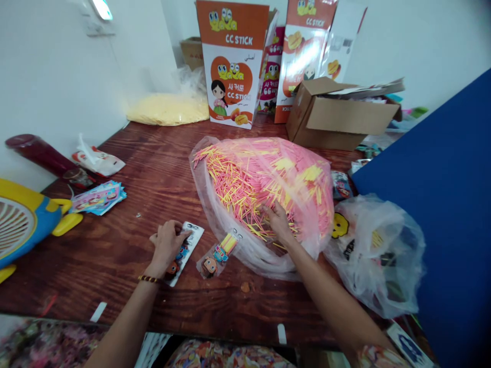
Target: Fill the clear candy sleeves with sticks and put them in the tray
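"What's the biggest thing there?"

"The dark red-brown wooden table [153,179]. A flat blue panel [441,204] stands at the right."

"And on the table?"

"A large clear plastic bag [203,186], lying open in the middle, full of thin pink and yellow sticks [238,189]. On the far side stands a tall orange-and-white cardboard carton [232,66]; right of it sits an open brown cardboard box [345,115]. A crumpled translucent white bag [399,266] lies at the near right."

"Where are the hands?"

"The right hand [279,220] reaches into the clear bag, among the sticks, its fingers slightly apart. The left hand [167,243] rests on flat white printed packets [186,255], left of the bag on the near side."

"Is it gripping them?"

"I can't tell; its fingertips are partly hidden."

"Anything smaller?"

"A clear printed packet [218,255] with a few sticks inside. It lies between the white packets and the clear bag, perhaps touching the bag's edge."
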The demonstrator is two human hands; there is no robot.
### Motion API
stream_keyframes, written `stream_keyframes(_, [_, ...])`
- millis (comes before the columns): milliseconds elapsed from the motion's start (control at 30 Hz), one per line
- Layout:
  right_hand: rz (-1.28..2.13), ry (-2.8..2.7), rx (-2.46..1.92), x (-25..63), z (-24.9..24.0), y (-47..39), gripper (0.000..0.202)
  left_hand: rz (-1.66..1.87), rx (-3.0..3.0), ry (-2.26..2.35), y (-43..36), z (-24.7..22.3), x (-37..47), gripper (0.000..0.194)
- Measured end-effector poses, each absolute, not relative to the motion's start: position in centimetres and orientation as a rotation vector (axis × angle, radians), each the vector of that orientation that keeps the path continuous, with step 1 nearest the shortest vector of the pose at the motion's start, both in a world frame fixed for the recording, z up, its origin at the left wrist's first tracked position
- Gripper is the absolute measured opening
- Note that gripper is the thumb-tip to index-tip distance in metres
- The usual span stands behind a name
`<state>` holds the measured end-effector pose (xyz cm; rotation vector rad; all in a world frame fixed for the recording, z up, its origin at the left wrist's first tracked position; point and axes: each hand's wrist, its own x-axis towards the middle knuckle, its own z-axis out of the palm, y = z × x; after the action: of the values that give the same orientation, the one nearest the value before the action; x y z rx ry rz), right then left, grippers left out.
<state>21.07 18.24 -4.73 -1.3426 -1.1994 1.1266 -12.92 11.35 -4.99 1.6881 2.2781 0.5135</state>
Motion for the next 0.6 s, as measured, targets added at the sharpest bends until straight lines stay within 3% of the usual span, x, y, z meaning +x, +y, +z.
stream_keyframes(167, [1.021,-1.213,-1.262,21.2,-2.6,18.5,0.025,0.583,1.619,2.264,11.6,-5.5,-13.6,0.03])
stream_keyframes(467, [1.209,-1.14,-1.136,21.0,-2.1,18.6,0.036,0.692,1.574,2.231,11.4,-5.2,-14.1,0.027])
stream_keyframes(600, [1.121,-1.198,-1.207,21.2,-2.0,18.2,0.031,0.825,1.535,2.16,11.0,-4.6,-14.1,0.026])
